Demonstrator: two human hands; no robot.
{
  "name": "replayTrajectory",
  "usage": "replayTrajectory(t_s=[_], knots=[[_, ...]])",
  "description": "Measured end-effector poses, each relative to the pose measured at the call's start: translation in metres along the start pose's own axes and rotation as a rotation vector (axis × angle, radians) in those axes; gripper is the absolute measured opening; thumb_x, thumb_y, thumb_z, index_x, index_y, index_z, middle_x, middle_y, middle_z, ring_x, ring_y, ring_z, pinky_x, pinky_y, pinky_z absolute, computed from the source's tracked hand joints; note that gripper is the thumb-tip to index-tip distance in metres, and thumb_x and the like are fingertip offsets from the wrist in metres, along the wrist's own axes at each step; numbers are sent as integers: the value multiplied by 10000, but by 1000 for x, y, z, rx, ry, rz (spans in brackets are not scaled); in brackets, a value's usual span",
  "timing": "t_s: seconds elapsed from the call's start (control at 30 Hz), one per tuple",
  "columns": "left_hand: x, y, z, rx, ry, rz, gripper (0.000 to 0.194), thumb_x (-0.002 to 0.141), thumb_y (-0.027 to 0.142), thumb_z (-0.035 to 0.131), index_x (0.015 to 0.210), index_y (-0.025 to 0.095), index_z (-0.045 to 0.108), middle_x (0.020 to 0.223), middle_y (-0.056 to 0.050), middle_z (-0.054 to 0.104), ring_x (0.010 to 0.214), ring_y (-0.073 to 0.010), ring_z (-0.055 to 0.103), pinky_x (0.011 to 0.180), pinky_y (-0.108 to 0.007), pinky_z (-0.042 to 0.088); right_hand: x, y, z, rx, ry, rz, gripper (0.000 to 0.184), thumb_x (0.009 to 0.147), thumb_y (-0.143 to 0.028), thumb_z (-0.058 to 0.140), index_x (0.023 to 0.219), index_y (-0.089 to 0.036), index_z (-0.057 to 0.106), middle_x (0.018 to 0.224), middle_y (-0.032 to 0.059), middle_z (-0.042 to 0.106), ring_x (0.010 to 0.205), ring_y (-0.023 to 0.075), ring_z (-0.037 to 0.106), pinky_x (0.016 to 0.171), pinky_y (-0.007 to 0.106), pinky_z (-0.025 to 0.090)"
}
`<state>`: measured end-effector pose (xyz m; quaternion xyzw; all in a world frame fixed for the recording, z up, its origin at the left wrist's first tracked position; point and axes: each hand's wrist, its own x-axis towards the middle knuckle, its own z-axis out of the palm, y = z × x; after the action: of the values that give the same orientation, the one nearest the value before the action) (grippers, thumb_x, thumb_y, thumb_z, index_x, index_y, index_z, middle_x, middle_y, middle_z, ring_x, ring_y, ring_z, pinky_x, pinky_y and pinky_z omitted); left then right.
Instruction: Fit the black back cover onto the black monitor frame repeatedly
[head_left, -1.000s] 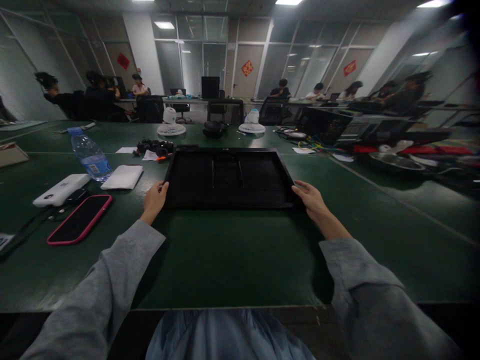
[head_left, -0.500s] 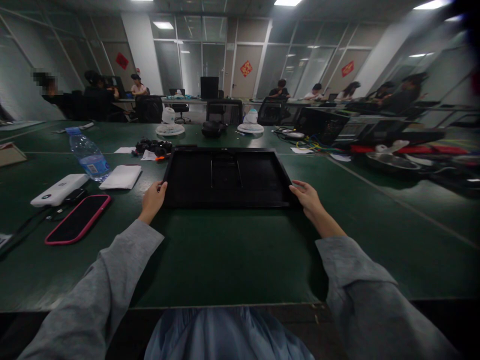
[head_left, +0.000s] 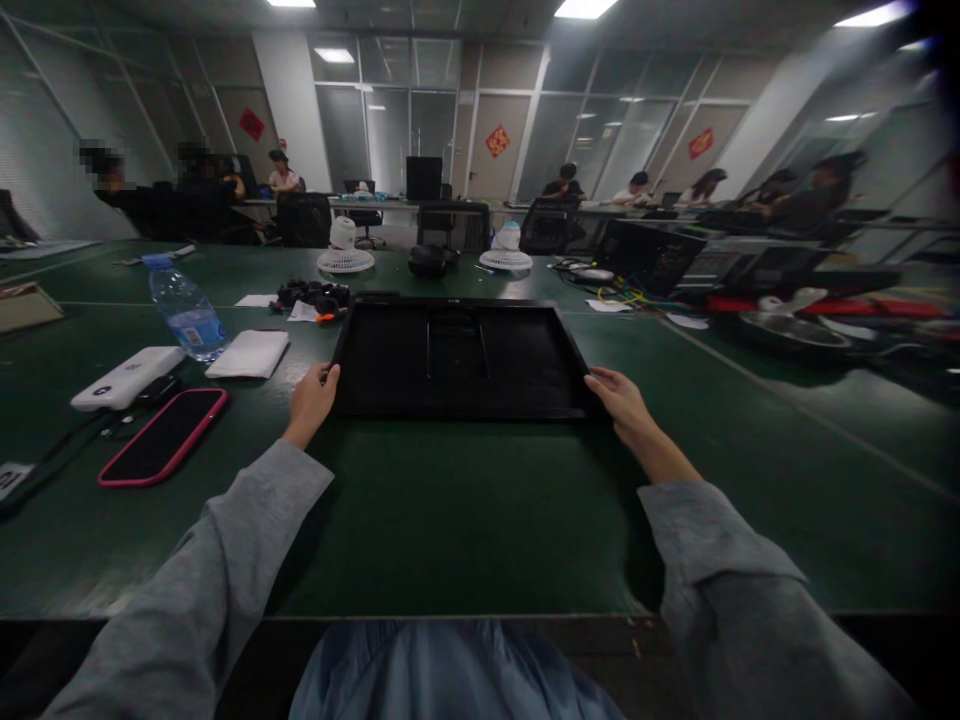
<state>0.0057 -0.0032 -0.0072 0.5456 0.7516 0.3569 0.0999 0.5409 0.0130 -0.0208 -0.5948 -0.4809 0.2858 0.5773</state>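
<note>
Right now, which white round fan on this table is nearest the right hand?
The white round fan right of the rounded black object; the other fan is nearer the left hand.

Grey sleeves (head_left: pixel 225 540) (loose, wide-cuffed), blue gathered garment (head_left: pixel 450 670), perhaps shiny

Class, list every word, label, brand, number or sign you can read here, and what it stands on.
None reads for certain.
White tag: perhaps "01", unsure.
Bottle label: too small.
Mark on black panel: too small.
White device's marks: blurred.
Red signs: blurred.
</note>
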Motion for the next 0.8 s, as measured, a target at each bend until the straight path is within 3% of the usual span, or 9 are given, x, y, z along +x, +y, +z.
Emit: replayTrajectory(t_s=[0.17,0.33,0.5,0.8], knots=[[1,-2,2,-8,-3,7,490,1013,460,479,1318,125,667,1239,-180,739,1143,-297,697,990,-401,508,1,1,1,-14,39,78,289,748,-359,804,989,-254,682,870,44,749,943,256,734,879,435,634],[2,-7,5,-11,8,38,555,950,524,601,1345,137,649,1277,-184,724,1196,-313,679,1002,-413,510,3,4,2,-13,35,76,257,767,-336,781,984,-249,676,886,50,752,954,251,740,886,428,638],[0,-6,4,-13,2,53,600,911,536,664,1359,139,631,1285,-190,719,1232,-329,662,1016,-428,508,4,7,3,-17,26,86,315,745,-306,797,1023,-246,662,984,65,764,1008,257,739,928,432,628],[2,-8,6,-43,22,80,507,946,482,623,1305,125,656,1290,-191,709,1188,-317,675,1026,-434,507,4,13,4,-103,-51,43,450,768,-279,740,1203,-242,634,1139,100,736,1093,280,721,965,463,613]])
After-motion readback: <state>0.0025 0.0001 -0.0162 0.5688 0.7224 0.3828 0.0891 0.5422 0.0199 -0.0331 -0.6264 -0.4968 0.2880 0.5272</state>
